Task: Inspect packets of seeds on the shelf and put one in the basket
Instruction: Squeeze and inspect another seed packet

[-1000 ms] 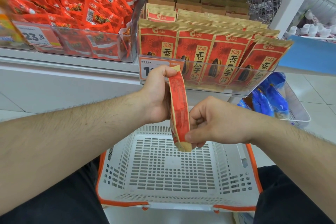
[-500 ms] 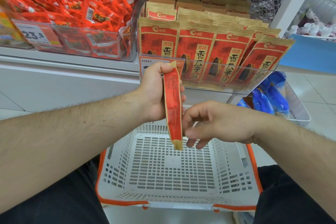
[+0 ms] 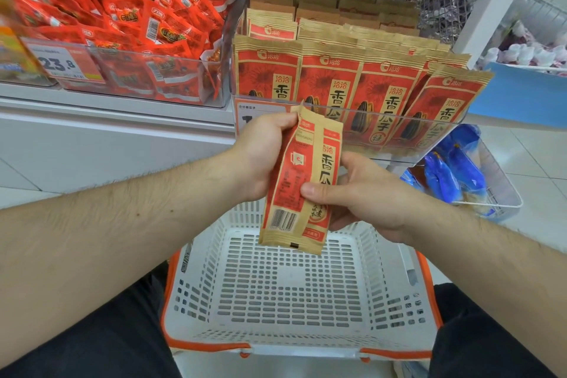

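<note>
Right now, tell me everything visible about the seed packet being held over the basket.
The seed packet is a long, narrow pouch of tan, paper-looking material printed red. It is folded or twisted lengthwise, so the back with its barcode and part of the front with large black characters both show. It hangs roughly upright above the empty white basket, not touching it. The left hand grips its upper part; the right hand pinches its middle, thumb on the front.
</note>
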Available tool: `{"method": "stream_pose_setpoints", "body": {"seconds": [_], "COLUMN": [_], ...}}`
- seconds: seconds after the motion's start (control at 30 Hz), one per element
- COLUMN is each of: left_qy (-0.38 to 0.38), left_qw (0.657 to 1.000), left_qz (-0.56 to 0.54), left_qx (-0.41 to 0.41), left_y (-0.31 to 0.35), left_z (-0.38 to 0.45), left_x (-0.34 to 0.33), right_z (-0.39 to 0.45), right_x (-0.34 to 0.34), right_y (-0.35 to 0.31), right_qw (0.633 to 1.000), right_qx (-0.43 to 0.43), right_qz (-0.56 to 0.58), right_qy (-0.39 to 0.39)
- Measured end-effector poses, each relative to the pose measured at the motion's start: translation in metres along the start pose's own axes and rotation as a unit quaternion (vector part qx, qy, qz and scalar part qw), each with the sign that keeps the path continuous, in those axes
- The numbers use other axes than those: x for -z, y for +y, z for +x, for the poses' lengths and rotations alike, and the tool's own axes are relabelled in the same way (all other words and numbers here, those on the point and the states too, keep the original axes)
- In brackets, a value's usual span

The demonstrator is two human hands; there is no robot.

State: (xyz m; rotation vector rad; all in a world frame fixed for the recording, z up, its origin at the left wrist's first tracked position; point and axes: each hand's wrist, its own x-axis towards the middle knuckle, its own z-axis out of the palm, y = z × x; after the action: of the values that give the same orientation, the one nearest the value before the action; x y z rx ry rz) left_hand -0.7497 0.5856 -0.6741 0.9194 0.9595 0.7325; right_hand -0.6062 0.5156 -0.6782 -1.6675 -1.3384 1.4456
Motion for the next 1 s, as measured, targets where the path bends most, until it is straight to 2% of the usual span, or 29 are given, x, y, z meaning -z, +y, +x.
{"method": "stream_pose_setpoints", "body": {"seconds": [0.1,0.33,0.63,0.87,1.0], "left_qy": [0.014,0.017,-0.013,-0.006,0.028], "left_qw": [0.998,0.996,0.999,1.0,0.998], "left_qz": [0.042,0.035,0.021,-0.019,-0.034], "left_qx": [-0.043,-0.08,-0.031,0.024,0.053], "left_y": [-0.002,-0.009,-0.005,-0.002,-0.002], "left_z": [-0.003,-0.003,-0.012,-0.016,-0.014], "left_x": [-0.001,-0.005,-0.009,-0.01,-0.008], "right_z": [0.0,0.006,0.01,0.012,0.01], "right_x": [-0.001,0.001,0.014,0.014,0.015], "right_y": [0.001,0.006,-0.004,-0.002,-0.001], "right_qw": [0.999,0.983,0.972,0.976,0.99], "right_qx": [0.012,0.07,0.106,0.087,0.056], "right_qz": [-0.023,-0.121,-0.013,0.052,0.041], "right_qy": [0.023,0.12,0.211,0.191,0.125]}}
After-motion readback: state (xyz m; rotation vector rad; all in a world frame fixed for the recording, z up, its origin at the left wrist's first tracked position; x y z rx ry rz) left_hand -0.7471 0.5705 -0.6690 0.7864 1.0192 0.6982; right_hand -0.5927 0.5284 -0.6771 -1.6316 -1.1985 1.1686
